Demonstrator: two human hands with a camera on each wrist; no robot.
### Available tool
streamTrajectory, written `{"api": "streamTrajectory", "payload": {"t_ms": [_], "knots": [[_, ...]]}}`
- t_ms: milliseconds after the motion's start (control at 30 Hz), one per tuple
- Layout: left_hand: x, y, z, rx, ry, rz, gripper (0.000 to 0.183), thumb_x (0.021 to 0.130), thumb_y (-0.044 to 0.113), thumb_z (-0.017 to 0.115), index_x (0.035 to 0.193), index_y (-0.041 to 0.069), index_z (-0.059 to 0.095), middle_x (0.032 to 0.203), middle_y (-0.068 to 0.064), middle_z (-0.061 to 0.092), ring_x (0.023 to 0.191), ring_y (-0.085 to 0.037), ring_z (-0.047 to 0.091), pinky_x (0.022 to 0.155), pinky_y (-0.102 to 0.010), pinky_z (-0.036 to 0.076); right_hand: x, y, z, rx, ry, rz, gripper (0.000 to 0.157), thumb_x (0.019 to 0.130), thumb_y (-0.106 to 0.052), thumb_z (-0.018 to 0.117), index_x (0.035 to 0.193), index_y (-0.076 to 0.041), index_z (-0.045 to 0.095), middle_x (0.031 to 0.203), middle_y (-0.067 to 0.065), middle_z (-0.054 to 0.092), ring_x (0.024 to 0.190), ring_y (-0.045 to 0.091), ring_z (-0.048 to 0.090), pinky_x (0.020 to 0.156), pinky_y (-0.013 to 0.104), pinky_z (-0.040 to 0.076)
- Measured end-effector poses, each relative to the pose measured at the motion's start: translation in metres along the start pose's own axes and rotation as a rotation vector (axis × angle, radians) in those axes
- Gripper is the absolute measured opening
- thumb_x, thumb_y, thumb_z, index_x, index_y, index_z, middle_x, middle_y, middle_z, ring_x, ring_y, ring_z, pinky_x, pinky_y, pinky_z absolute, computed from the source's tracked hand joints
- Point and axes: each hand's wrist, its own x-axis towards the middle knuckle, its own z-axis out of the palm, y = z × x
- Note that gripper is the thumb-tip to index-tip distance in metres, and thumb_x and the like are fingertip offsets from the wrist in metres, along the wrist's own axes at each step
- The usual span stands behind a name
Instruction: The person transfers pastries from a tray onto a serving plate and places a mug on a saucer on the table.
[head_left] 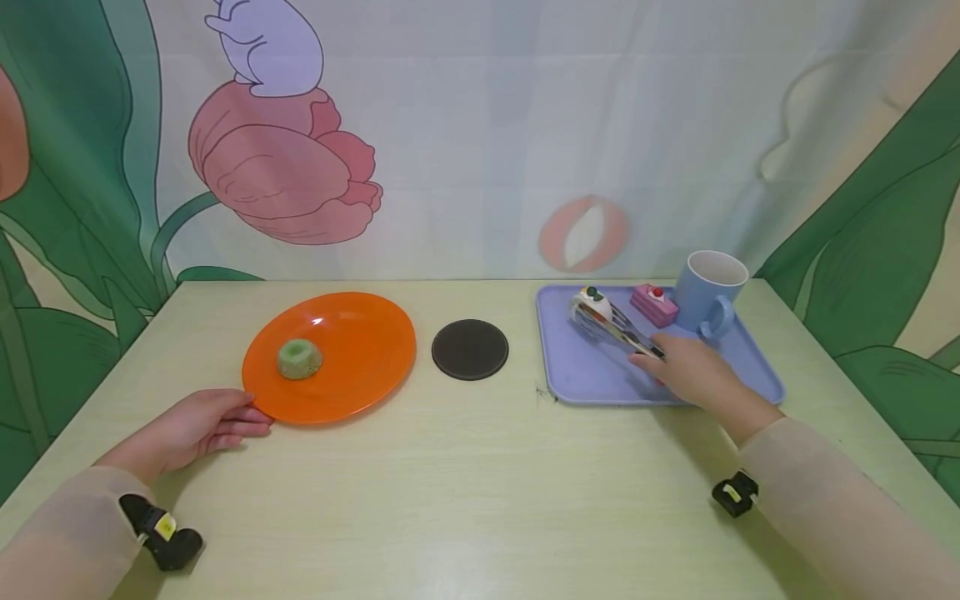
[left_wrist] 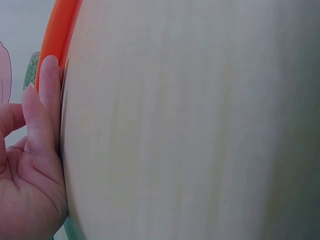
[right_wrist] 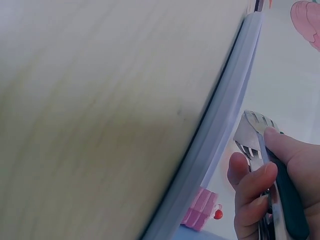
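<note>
My left hand [head_left: 202, 427] pinches the near left rim of an orange plate [head_left: 367, 367], its lower fingers close along the tabletop. On that plate sits a green ring-shaped cake [head_left: 298, 358]. Over a lavender tray [head_left: 585, 379], my right hand [head_left: 693, 367] grips metal tongs [head_left: 618, 327] with dark green handle sides and fork-like tips. The tips are around a small white cake [head_left: 591, 300] with dark and yellow toppings. Just right of it stands a pink cake slice [head_left: 654, 306] with a red cherry. The left thumb is hidden in the left wrist view.
A light blue mug [head_left: 701, 292] stands at the tray's back right corner, its handle toward me. Between plate and tray lies a round black coaster [head_left: 470, 349]. A printed curtain [head_left: 465, 150] hangs along the back edge of the pale table [head_left: 450, 500].
</note>
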Motion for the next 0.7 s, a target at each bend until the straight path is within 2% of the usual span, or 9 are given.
{"api": "streamTrajectory", "payload": {"t_ms": [100, 500, 700], "knots": [[-0.0009, 0.0009, 0.0011, 0.007, 0.005, 0.000, 0.045, 0.102, 0.025, 0.031, 0.127, -0.011, 0.040, 0.098, -0.005, 0.069, 0.090, -0.013, 0.066, 0.073, -0.021, 0.053, 0.0008, -0.0007, 0.0000, -0.006, 0.004, -0.007, 0.043, 0.092, -0.042, 0.054, 0.105, -0.001, 0.054, 0.071, 0.006, 0.049, 0.066, 0.022, 0.049, 0.054, 0.032, 0.036], [-0.0011, 0.0008, 0.0031, 0.006, 0.009, -0.004, 0.045, 0.102, 0.026, 0.031, 0.127, -0.011, 0.040, 0.098, -0.004, 0.069, 0.090, -0.012, 0.066, 0.073, -0.021, 0.052, -0.0015, -0.0037, 0.0002, -0.005, 0.031, -0.036, 0.034, 0.092, -0.039, 0.054, 0.090, -0.006, 0.052, 0.067, 0.005, 0.048, 0.062, 0.020, 0.048, 0.052, 0.031, 0.036], [0.0005, 0.0003, 0.0022, 0.008, 0.016, -0.012, 0.045, 0.102, 0.027, 0.031, 0.127, -0.010, 0.040, 0.098, -0.005, 0.069, 0.090, -0.013, 0.066, 0.073, -0.021, 0.052, -0.0014, -0.0048, 0.0008, -0.001, 0.040, -0.047, 0.033, 0.092, -0.039, 0.055, 0.088, -0.006, 0.053, 0.066, 0.004, 0.049, 0.062, 0.020, 0.048, 0.053, 0.031, 0.036]]}}
